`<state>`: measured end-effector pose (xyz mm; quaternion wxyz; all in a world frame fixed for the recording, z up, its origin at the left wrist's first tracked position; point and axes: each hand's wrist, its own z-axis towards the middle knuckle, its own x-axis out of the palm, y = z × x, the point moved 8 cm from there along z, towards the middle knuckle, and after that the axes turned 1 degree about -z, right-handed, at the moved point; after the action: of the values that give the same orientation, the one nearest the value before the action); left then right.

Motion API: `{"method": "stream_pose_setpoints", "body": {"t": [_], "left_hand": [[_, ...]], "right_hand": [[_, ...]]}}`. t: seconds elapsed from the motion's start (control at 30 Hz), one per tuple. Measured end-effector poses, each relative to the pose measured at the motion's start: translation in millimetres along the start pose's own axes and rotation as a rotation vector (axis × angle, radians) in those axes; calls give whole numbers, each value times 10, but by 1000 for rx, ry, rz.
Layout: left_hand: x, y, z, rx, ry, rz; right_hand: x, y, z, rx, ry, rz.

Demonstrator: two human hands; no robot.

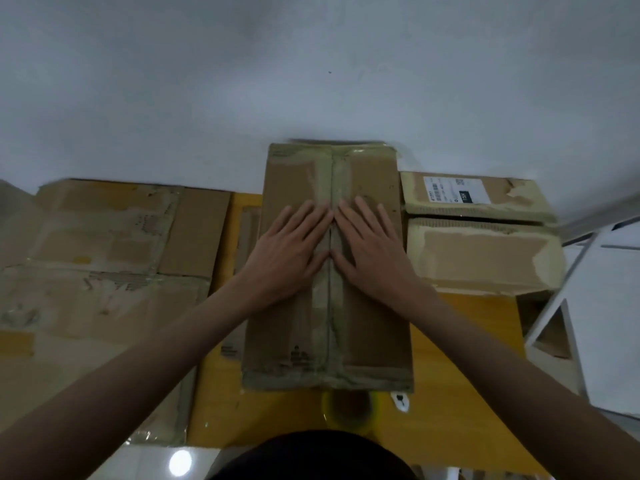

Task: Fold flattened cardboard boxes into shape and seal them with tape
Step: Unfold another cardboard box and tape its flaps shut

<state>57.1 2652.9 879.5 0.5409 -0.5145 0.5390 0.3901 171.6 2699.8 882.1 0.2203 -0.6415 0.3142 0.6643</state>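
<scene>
Tape roll (349, 410) nearest | left hand (287, 247), right hand (370, 247) flat on box (294, 341) | label (457, 190) unreadable

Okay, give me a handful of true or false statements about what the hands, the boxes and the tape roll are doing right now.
1. Both hands, left hand and right hand, lie flat on the middle box. True.
2. The tape roll is in the right hand. False: it lies on the table, near the box's close end.
3. A box with a shipping label sits to the right. True.
4. The middle box's flaps stand open. False: they are closed along the centre seam.
</scene>
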Motion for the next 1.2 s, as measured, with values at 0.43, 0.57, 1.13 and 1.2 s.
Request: {"method": "stream_pose_setpoints", "body": {"t": [0.43, 0.57, 1.13, 1.2], "left_hand": [[259, -806, -1515, 59, 34, -6], [381, -926, -1760, 160, -43, -26], [333, -795, -1674, 157, -348, -179], [338, -784, -1680, 142, -352, -183]], "right_hand": [[0, 784, -1492, -105, -21, 81], [38, 891, -1834, -138, -44, 116], [177, 1009, -2232, -145, -512, 72], [330, 989, -2392, -137, -500, 65]]}}
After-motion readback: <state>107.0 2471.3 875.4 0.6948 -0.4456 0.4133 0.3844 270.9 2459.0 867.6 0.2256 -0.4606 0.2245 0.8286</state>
